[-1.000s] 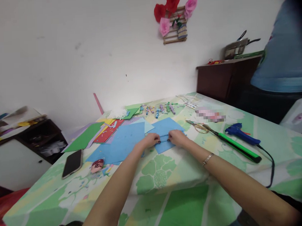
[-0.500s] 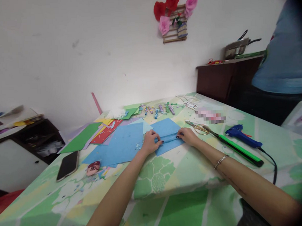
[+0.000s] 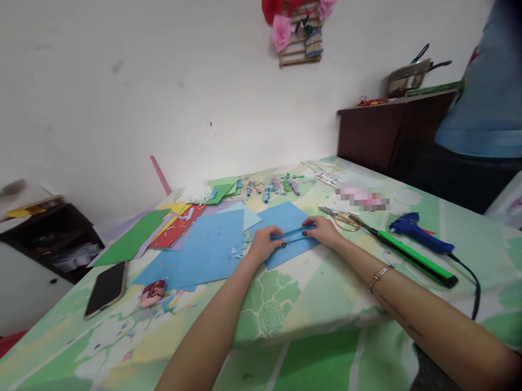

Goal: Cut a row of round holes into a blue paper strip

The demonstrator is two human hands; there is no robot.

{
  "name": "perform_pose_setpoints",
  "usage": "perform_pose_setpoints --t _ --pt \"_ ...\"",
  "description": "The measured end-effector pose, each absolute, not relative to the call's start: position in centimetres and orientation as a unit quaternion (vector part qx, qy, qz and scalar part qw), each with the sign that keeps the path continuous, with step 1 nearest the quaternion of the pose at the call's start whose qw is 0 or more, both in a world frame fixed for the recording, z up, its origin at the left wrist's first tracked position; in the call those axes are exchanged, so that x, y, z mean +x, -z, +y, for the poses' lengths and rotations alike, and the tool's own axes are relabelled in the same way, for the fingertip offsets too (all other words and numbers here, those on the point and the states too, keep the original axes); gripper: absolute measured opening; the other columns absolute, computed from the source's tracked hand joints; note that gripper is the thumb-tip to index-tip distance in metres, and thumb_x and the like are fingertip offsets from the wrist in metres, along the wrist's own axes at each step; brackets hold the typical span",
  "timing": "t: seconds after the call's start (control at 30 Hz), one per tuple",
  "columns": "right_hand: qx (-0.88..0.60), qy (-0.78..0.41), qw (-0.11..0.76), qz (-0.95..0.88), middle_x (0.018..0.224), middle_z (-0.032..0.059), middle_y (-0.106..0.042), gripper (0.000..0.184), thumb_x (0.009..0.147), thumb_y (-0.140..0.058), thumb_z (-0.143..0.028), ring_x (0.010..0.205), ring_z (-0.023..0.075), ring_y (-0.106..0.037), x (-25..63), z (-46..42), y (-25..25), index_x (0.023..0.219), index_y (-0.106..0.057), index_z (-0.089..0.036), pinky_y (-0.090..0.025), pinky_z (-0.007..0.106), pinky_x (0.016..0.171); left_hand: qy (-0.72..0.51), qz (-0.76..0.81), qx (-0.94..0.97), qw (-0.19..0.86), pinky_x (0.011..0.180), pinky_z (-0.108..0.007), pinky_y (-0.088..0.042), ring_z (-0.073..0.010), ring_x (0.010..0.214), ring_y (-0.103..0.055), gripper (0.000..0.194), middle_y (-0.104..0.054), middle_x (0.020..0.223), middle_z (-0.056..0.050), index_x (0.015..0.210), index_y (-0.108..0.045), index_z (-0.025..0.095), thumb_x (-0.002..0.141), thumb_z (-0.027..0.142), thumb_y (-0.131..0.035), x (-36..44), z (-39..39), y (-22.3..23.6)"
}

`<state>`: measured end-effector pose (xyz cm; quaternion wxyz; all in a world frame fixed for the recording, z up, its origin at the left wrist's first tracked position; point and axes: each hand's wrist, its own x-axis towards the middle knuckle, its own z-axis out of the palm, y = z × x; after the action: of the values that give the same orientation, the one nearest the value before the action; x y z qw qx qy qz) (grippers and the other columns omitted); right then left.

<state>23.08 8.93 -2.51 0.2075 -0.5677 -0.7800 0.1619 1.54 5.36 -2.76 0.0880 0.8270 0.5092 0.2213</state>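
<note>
Blue paper strip [image 3: 294,235]: located over the small blue sheet [image 3: 283,214], mid-table, back from the near edge of the table [image 3: 322,305]. Left hand [image 3: 265,245]: thumb and fingers narrowly spaced, holding the strip's left end. Right hand [image 3: 325,233]: thumb and fingers likewise closed around its right end.

Change over the last second: the fingertips, earlier close together on the strip, are now farther apart, leaving its middle exposed. In effect, the fold line appears controllable from both ends (grip pressure cannot be judged from this view).

Adjacent items: the large blue sheet [image 3: 215,243] lies left of the left hand, toward the table's left edge. Scissors [image 3: 347,219] lie beyond the right hand; a green-and-black tool [image 3: 415,258] and the blue glue gun [image 3: 422,234] lie toward the right edge. The phone [image 3: 106,289] rests near the left edge.
</note>
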Motion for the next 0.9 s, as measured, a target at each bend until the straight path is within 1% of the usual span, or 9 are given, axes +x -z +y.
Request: perform_pose_setpoints --t 0.13,0.3,0.57,0.73,0.9 --pt "-0.569 -0.188 0.197 -0.776 0.113 0.0077 -0.058 0.028 0.088 -0.053 -0.031 0.097 0.0193 -0.058 23.0 9.2 2.7 0.111 -0.056 -0.015 -0.049 0.04 0.082 -0.244 0.506 0.823 0.084 0.081 -0.04 -0.05 -0.0192 0.094 -0.058 0.031 -0.057 0.11 -0.008 0.113 -0.053 0.015 0.088 0.033 -0.053 1.5 5.2 2.8" --pt "-0.571 -0.204 0.183 -0.774 0.114 0.0078 -0.057 0.028 0.088 -0.053 -0.031 0.098 0.0195 -0.057 23.1 9.4 2.5 0.111 -0.056 -0.015 -0.049 0.04 0.082 -0.234 0.486 0.839 0.072 0.084 -0.041 -0.048 -0.0197 0.097 -0.057 0.026 -0.057 0.11 -0.008 0.108 -0.056 0.015 0.088 0.032 -0.053 1.5 5.0 2.6" --pt "-0.569 -0.227 0.147 -0.777 0.112 0.0071 -0.058 0.028 0.088 -0.054 -0.031 0.093 0.0188 -0.059 23.3 9.8 1.9 0.11 -0.057 -0.015 -0.051 0.037 0.078 -0.225 0.499 0.834 0.071 0.08 -0.039 -0.05 -0.0182 0.092 -0.058 0.027 -0.058 0.107 -0.007 0.108 -0.056 0.014 0.088 0.032 -0.053 1.6 5.8 3.0" --pt "-0.556 -0.21 0.135 -0.793 0.111 0.0071 -0.058 0.029 0.088 -0.054 -0.032 0.093 0.0188 -0.059 23.4 10.1 2.0 0.11 -0.057 -0.014 -0.051 0.037 0.077 -0.224 0.507 0.829 0.072 0.08 -0.039 -0.05 -0.018 0.092 -0.058 0.026 -0.058 0.107 -0.007 0.108 -0.056 0.015 0.089 0.032 -0.053 1.6 6.0 3.3" --pt "-0.529 -0.161 0.144 -0.821 0.111 0.0073 -0.058 0.028 0.088 -0.053 -0.031 0.094 0.0185 -0.058 23.4 9.7 1.9 0.11 -0.057 -0.015 -0.05 0.038 0.079 -0.222 0.507 0.83 0.069 0.082 -0.04 -0.049 -0.0192 0.095 -0.058 0.027 -0.057 0.11 -0.008 0.109 -0.056 0.015 0.088 0.032 -0.053 1.7 6.0 3.1"
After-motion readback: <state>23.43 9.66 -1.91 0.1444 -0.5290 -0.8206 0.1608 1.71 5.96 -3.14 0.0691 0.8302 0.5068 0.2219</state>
